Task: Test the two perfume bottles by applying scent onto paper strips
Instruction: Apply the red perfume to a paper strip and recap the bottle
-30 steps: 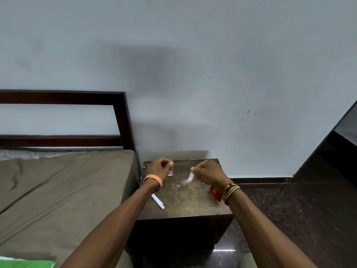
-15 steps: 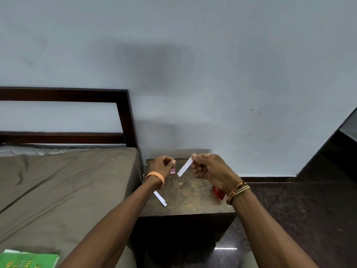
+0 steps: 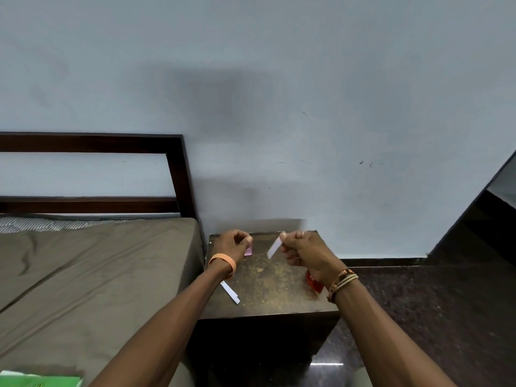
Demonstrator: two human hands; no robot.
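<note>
1. Your left hand (image 3: 232,245) still has its fingers curled round the small pink perfume bottle (image 3: 248,251), with the thumb lying over its top. The bottle sits at the back left of the nightstand (image 3: 268,291), where it was a second ago.
2. Your right hand (image 3: 305,253) pinches a white paper strip (image 3: 274,248) between thumb and forefinger, and the other fingers are folded in. The strip slants down and to the left, towards the pink bottle but apart from it, and it is slightly blurred.
3. A second ago that strip hung low, close to the nightstand top. Now you hold it raised above the top, much as half a second ago.
4. The red perfume bottle (image 3: 313,282) stands near the right edge of the nightstand, half hidden behind your right wrist, and has not moved.
5. The spare strips (image 3: 230,293) lie flat near the front left of the top, just beside your left wrist, unchanged.
6. The bed (image 3: 83,275) adjoins the nightstand on the left, and less of the green book (image 3: 39,381) shows at the bottom corner than before.
</note>
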